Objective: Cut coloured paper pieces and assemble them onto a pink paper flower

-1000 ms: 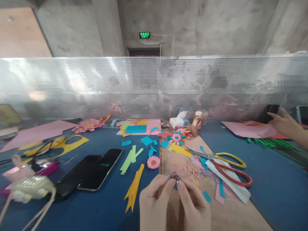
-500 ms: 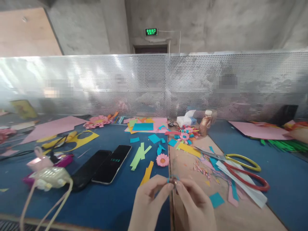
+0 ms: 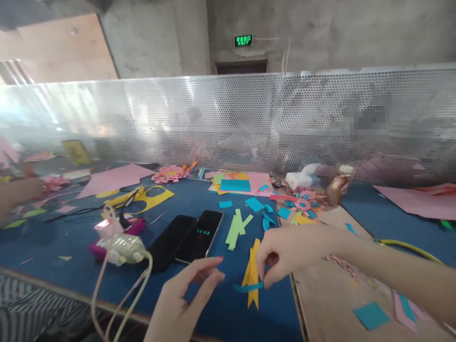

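Note:
My right hand (image 3: 285, 249) pinches one end of a narrow blue paper strip (image 3: 249, 288) between thumb and forefinger. The strip's other end points left, in front of the yellow-orange paper strips (image 3: 252, 270). To the left, my left hand (image 3: 192, 289) is open, its thumb and forefinger apart with nothing visible between them. Light green paper strips (image 3: 235, 230) lie beyond the hands. My right hand mostly covers the spot where a pink paper flower lay.
Two phones (image 3: 199, 237) and a pouch with a looped strap (image 3: 126, 249) lie on the left. Blue, pink and yellow paper, paper flowers (image 3: 302, 204), a tissue box (image 3: 301, 179) and a bottle (image 3: 338, 187) stand farther back. A perforated metal screen (image 3: 221, 128) borders the table.
My hands have parted from their joint hold. The right has moved forward over the yellow-orange strips with a blue strip; the left has drawn left. The view has turned left.

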Demonstrator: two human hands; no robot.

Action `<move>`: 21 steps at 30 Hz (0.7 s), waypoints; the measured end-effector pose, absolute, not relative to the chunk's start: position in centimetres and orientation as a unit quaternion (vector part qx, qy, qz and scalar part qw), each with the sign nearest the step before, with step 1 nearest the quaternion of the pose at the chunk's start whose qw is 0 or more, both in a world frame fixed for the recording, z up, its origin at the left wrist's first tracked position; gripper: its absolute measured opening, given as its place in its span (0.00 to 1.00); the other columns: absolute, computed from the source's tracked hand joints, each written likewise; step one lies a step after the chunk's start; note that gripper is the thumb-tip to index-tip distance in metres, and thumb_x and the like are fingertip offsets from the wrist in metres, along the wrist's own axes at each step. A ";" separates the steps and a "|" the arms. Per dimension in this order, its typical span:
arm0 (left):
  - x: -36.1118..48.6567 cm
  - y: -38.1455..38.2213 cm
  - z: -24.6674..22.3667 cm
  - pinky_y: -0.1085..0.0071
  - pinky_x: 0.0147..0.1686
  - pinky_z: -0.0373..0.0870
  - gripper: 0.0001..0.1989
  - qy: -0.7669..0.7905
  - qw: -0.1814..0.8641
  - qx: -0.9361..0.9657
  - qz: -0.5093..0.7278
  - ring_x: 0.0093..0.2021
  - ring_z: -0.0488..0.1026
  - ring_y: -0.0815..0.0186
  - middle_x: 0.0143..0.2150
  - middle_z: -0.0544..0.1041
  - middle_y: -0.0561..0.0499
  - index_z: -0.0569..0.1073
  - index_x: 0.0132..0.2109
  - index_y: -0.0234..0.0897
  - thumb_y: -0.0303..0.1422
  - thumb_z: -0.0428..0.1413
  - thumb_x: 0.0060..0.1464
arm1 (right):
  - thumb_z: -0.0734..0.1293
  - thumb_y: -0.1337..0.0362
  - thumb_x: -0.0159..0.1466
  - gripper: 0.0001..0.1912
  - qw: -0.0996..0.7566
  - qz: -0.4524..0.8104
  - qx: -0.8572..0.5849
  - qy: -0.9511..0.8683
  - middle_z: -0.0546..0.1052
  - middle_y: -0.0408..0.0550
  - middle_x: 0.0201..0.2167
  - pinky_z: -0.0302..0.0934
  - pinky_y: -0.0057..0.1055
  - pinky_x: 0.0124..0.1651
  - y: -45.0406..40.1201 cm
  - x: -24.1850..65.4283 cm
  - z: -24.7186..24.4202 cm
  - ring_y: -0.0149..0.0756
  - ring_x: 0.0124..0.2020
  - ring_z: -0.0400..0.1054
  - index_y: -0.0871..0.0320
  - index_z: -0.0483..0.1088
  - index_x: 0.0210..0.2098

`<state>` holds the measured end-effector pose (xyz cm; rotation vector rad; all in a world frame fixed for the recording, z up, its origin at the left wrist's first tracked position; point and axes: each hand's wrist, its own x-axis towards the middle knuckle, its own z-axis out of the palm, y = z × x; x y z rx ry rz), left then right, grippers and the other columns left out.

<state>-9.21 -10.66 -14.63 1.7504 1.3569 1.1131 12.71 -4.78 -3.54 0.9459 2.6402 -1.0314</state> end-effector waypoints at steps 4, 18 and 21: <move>-9.8 -10.2 -14.8 0.77 0.37 0.71 0.15 0.528 0.267 0.640 0.491 0.36 0.75 0.67 0.36 0.78 0.51 0.74 0.40 0.40 0.41 0.47 0.56 | 0.66 0.66 0.56 0.05 0.237 -0.395 0.192 0.867 0.72 0.37 0.25 0.54 0.16 0.27 -0.9 8.7 -3.3 0.21 0.26 0.63 0.58 0.74 0.29; -9.7 -4.6 -18.0 0.58 0.49 0.67 0.17 0.475 -0.093 0.837 0.253 0.53 0.67 0.58 0.49 0.73 0.45 0.69 0.49 0.32 0.27 0.42 0.56 | 0.67 0.73 0.52 0.12 0.372 0.082 0.237 0.894 0.77 0.54 0.33 0.60 0.31 0.26 4.5 1.2 -4.0 0.45 0.32 0.71 0.66 0.75 0.36; -9.1 -4.2 -18.0 0.56 0.50 0.67 0.19 0.467 -0.129 0.850 0.207 0.56 0.63 0.56 0.53 0.70 0.46 0.64 0.54 0.31 0.28 0.43 0.57 | 0.67 0.73 0.52 0.11 0.368 0.109 0.228 0.895 0.77 0.57 0.34 0.62 0.34 0.29 4.7 1.0 -4.1 0.48 0.35 0.71 0.67 0.75 0.36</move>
